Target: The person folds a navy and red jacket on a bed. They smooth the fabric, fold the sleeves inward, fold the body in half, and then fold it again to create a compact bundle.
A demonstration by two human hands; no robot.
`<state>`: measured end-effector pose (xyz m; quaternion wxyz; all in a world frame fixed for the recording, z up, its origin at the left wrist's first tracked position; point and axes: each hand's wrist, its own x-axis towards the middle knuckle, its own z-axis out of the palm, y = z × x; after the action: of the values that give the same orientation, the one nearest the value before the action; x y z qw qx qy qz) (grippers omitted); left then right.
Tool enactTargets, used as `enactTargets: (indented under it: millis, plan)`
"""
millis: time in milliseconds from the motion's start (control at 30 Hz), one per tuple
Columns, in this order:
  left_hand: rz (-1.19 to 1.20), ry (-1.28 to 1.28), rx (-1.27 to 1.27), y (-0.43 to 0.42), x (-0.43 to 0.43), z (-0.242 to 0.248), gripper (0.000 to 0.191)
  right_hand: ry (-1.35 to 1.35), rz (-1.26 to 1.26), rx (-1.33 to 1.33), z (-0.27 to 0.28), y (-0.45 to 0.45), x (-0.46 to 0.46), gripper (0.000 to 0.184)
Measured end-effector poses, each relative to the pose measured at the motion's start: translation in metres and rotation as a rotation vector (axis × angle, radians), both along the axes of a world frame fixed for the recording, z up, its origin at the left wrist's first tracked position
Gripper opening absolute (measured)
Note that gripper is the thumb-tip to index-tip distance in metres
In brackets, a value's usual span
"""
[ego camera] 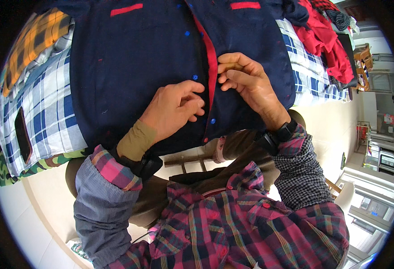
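A navy garment [143, 57] with red trim is spread out before me, its front opening running roughly down the middle. My left hand [180, 104] hovers over the left panel, fingers loosely curled and thumb apart from the index finger, with nothing visible in it. Just above its fingers is a blue button [195, 77]. My right hand [245, 77] is on the other side of the red placket edge [211, 64], fingertips close beside it. Whether those bent fingers pinch something fine cannot be made out. Another blue button [212, 121] and a small red button [206, 140] are lower on the front.
A blue-and-white checked cloth [52, 111] lies under the garment, with a phone [23, 134] at left. Folded orange plaid fabric [37, 40] is at far left. Red clothing [331, 43] is heaped at right. Below the surface's edge are my knees and a dark metal frame [183, 164].
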<state>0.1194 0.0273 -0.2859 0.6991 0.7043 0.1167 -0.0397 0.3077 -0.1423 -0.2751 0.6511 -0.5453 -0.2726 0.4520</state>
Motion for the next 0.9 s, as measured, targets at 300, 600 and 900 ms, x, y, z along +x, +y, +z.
enactTargets:
  millis: [300,600,900]
  plan:
    - [0.154,-0.062,0.206,0.011,-0.004,0.001,0.029,-1.113,0.218,-0.032,0.005,0.011,-0.026,0.047]
    - [0.029,-0.387,1.323,0.028,0.001,-0.01,0.038,-1.376,0.55,-0.013,0.007,-0.021,-0.063,0.036]
    - [0.032,-0.255,1.177,0.043,0.005,0.008,0.04,-1.001,0.418,0.034,0.059,-0.005,-0.035,0.023]
